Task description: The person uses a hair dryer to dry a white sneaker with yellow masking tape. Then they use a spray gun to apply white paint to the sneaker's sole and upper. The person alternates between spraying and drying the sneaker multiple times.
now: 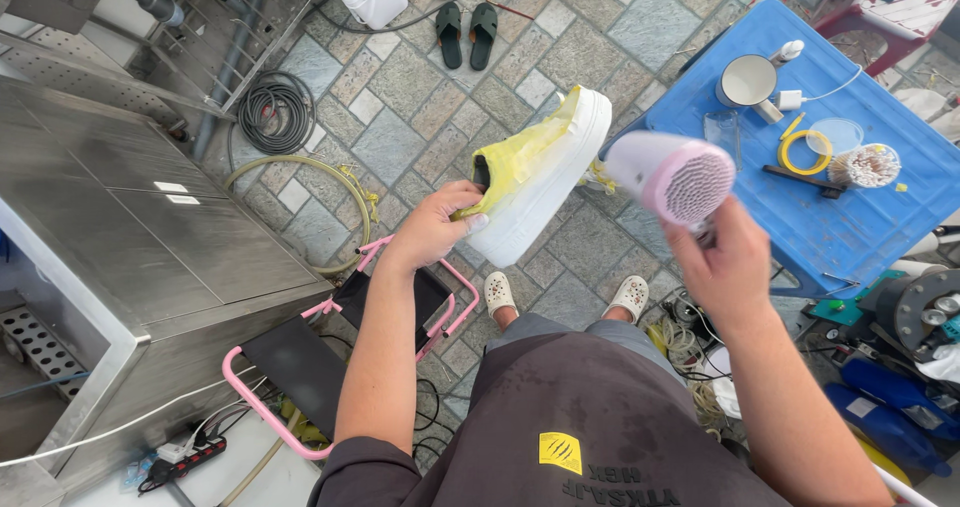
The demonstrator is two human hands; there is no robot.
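Observation:
My left hand (432,227) grips the heel of a sneaker (540,172) with a thick white sole and an upper wrapped in yellow masking, held up in front of me, toe pointing away. In my right hand (728,257) is a pink and white hair dryer (668,173), its round vented back facing me and its nozzle aimed at the side of the sneaker, a short gap from it. Below the shoe I see my dark apron and my two feet in white clogs on the stone paving.
A blue plastic table (850,227) at the right carries a white mug (748,81), a yellow tape roll (805,147), a round container and a brush. A steel cabinet (120,227) stands left, with a pink folding stool (330,337), coiled hoses and dark sandals (466,33) beyond.

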